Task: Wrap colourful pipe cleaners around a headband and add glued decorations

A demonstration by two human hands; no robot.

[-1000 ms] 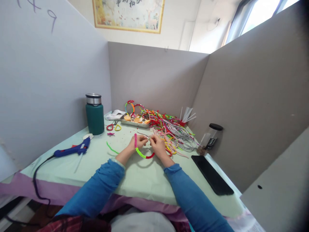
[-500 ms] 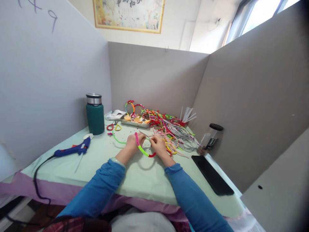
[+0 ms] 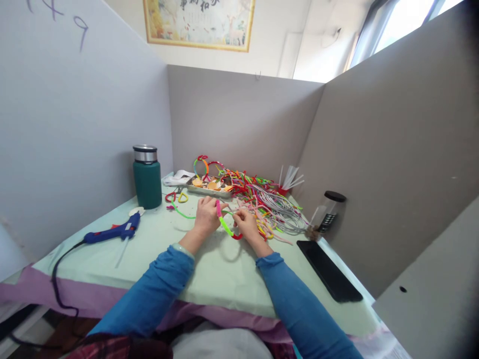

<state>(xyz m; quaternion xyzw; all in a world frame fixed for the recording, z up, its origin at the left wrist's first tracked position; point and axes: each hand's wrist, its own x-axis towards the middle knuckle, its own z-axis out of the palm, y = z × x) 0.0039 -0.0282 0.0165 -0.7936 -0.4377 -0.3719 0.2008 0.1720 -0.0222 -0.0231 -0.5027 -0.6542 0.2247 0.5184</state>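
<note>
Over the middle of the table, my left hand (image 3: 205, 217) is closed around the left side of a bent pipe cleaner hoop (image 3: 226, 227) wrapped in pink, lime green and red. A green pipe cleaner (image 3: 181, 213) sticks out to the left from behind this hand in a curve. My right hand (image 3: 247, 225) pinches the hoop's right part, thumb and fingertips together, close to the left fingers. Between the hands a thin greyish strand and a bit of green show. The hoop's far side is partly hidden by the fingers.
A large heap of coloured pipe cleaners (image 3: 269, 199) lies behind my right hand. A metal tray (image 3: 209, 191) of craft pieces stands at the back. On the left are a green bottle (image 3: 147, 179) and a blue glue gun (image 3: 116, 231); on the right, a black phone-like slab (image 3: 329, 271) and clear jar (image 3: 329, 214).
My left hand has turned and lifted slightly, its fingers now higher over the hoop. The hoop has shifted a little right and tilted. My right hand stays almost in place.
</note>
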